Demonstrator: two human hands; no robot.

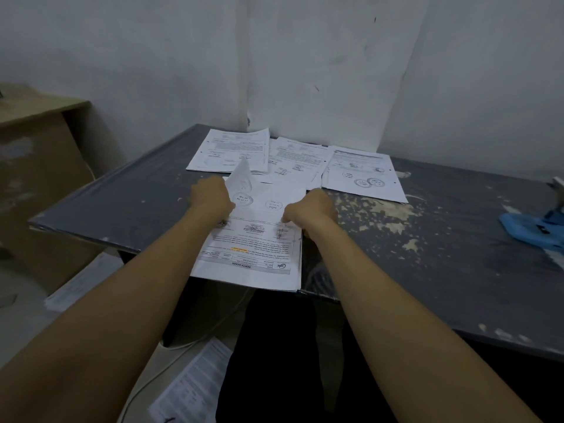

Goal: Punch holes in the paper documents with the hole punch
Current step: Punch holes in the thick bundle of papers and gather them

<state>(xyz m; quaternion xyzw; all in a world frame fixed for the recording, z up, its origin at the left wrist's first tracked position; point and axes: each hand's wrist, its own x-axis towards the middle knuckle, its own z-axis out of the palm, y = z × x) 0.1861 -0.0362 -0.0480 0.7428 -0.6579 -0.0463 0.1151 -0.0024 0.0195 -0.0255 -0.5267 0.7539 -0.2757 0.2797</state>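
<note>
- Left hand [212, 195] pinches a thin white sheet [244, 186], lifting its corner into a curl.
- Right hand [311, 210] curls round the same sheet's right side.
- Below lies a flat stack [253, 257] of printed, stamped pages at the near edge of the counter [427, 254], dark and badly chipped.
- Three more piles [363, 172] sit by the wall.
- A blue punch [537, 230] stands far right, well apart.

Both hands [262, 206] lifting sheets off doc stack [253, 257]; punch [537, 228] far right.

Office: stamped documents [363, 174], worn desk [442, 239]
</note>
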